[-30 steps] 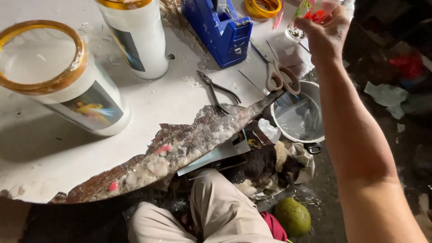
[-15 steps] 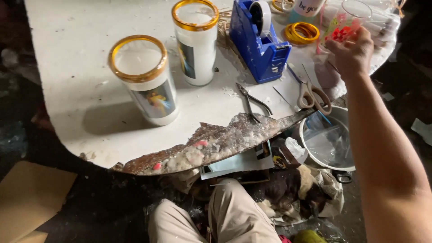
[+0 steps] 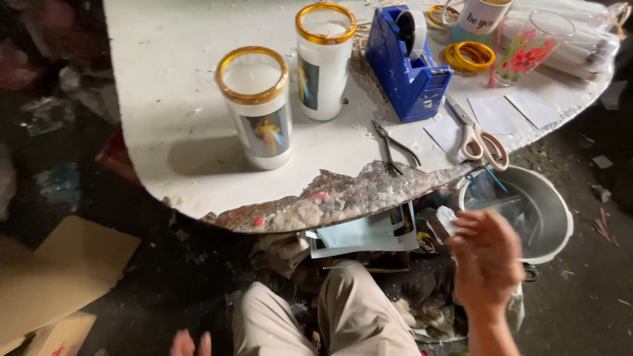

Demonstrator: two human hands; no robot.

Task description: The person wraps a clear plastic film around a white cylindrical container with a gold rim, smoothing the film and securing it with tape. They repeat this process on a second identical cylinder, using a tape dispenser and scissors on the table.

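Note:
My right hand (image 3: 488, 264) hangs below the table edge, above the metal bucket (image 3: 550, 217), with its fingers apart and nothing in it. Only the fingertips of my left hand (image 3: 188, 344) show at the bottom edge, beside my knee. Two tall glass candles with gold rims stand on the white table (image 3: 171, 99): one in front (image 3: 258, 109), one behind (image 3: 323, 62). To their right are a blue tape dispenser (image 3: 409, 62), pliers (image 3: 389, 146) and scissors (image 3: 480, 137). A drinking glass with red flowers (image 3: 527, 56) stands at the back right.
A mug (image 3: 481, 14), yellow tape rolls (image 3: 469, 56) and paper slips (image 3: 493, 115) lie at the table's far right. The table's front edge (image 3: 316, 201) is chipped and crusted. Papers and clutter sit under it, and cardboard (image 3: 59, 270) lies on the dark floor to the left.
My right hand has let go of the flowered glass, which now stands on the table, and has drawn back down to the bucket. The view has shifted left and back.

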